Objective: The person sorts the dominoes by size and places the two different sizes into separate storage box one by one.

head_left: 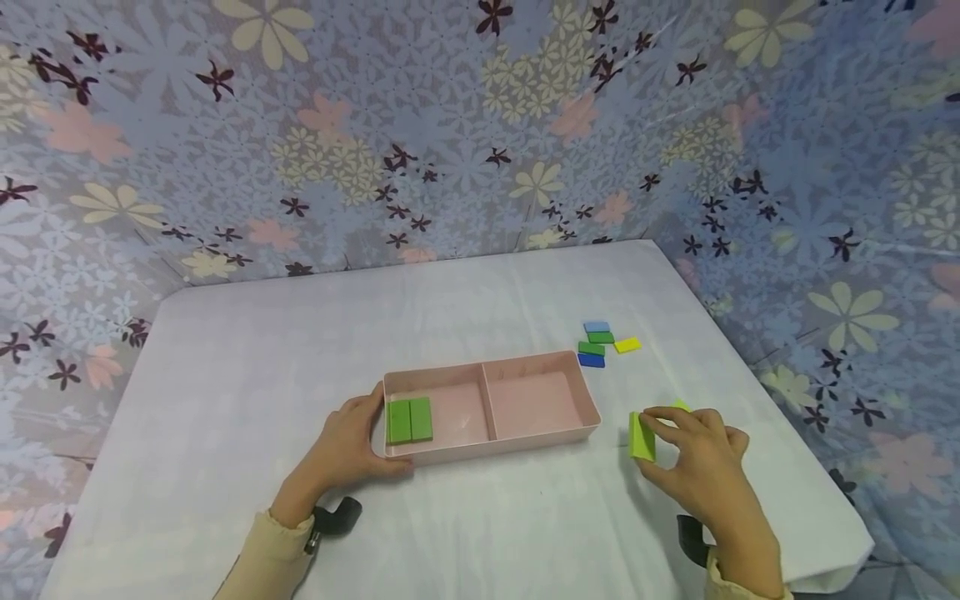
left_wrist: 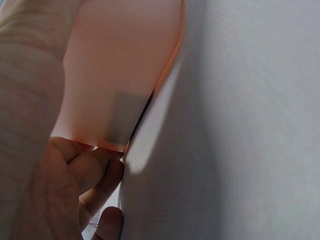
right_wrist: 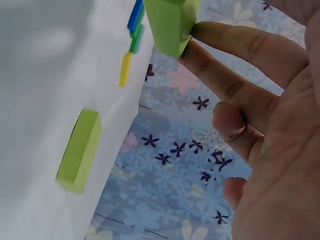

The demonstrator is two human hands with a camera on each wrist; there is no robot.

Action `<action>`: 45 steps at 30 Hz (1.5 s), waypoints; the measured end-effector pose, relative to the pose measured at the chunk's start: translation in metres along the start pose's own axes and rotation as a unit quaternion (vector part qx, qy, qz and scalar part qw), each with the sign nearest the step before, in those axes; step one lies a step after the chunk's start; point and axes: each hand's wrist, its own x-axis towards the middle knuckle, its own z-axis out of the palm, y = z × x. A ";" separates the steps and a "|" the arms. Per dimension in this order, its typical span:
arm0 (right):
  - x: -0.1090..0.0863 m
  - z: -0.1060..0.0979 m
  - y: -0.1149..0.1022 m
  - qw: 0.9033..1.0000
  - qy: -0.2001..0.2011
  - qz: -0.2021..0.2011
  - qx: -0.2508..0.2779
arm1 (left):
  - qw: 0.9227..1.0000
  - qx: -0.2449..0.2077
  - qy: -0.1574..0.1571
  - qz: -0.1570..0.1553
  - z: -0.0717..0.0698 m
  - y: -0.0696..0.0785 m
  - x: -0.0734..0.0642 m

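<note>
A pink two-compartment box (head_left: 525, 433) rests on the table, and my left hand (head_left: 341, 450) grips its left end, thumb along the front wall and fingers round the end wall. The box's pink wall (left_wrist: 125, 65) fills much of the left wrist view. Two green blocks (head_left: 410, 420) lie side by side in its left compartment. To the right of the box, my right hand (head_left: 697, 458) pinches a light green block (head_left: 642, 436) between thumb and fingertips, held upright. Another light green block (right_wrist: 80, 150) lies on the table, mostly hidden behind that hand in the head view.
Beyond the box's right back corner lie small flat tiles: a light blue tile (head_left: 597, 327), two green tiles (head_left: 600, 337), a dark blue tile (head_left: 592, 361) and a yellow tile (head_left: 627, 344). The white cloth-covered table (head_left: 300, 333) ends near the right hand. Flowered fabric (head_left: 450, 125) hangs behind.
</note>
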 end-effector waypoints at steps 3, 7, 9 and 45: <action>0.002 0.001 -0.003 1.000 0.007 -0.006 0.007 | 1.000 0.000 0.001 0.003 0.000 0.001 0.000; 0.006 0.003 -0.007 1.000 0.018 -0.016 0.012 | 1.000 0.001 0.001 -0.001 -0.001 0.002 -0.001; 0.009 0.003 -0.010 0.999 0.022 -0.021 0.013 | 1.000 0.002 0.000 -0.003 -0.001 0.001 -0.001; 0.054 0.032 -0.054 0.972 0.114 -0.142 0.147 | 1.000 0.001 -0.002 -0.004 0.002 -0.003 0.001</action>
